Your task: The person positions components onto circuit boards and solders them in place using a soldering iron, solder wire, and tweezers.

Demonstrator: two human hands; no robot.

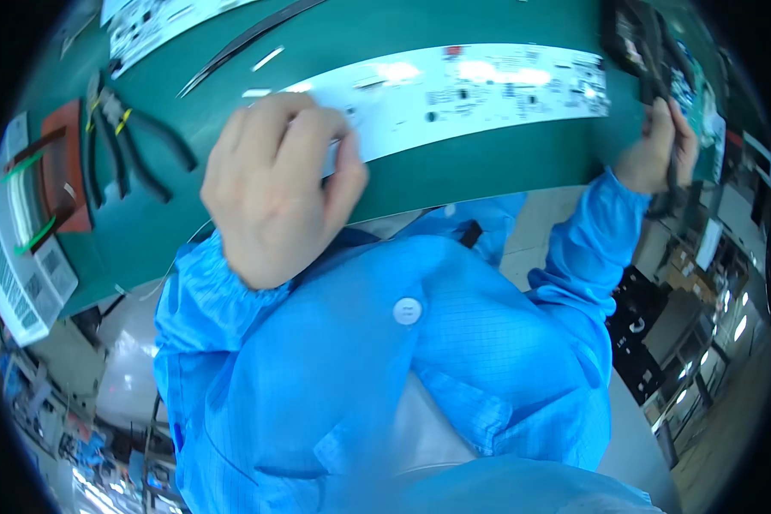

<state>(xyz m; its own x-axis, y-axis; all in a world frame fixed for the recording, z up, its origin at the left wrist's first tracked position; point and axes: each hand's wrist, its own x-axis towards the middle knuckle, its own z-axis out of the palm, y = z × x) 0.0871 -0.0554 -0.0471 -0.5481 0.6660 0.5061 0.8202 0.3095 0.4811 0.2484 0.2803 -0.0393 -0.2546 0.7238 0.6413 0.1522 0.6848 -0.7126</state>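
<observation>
1 board [480, 107] is laid on the table [505, 158], parts [464, 94] apparently mounted; remaining work cannot be told. Its left end is partly covered by the left hand [278, 184], grip hidden; 1 dark tool [654, 77] is pinched by the right hand [655, 152].

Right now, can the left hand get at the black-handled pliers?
Probably yes: the left hand is just right of the black-handled pliers, with only green work surface showing between them. It would likely have to leave the left end of the white board first.
</observation>
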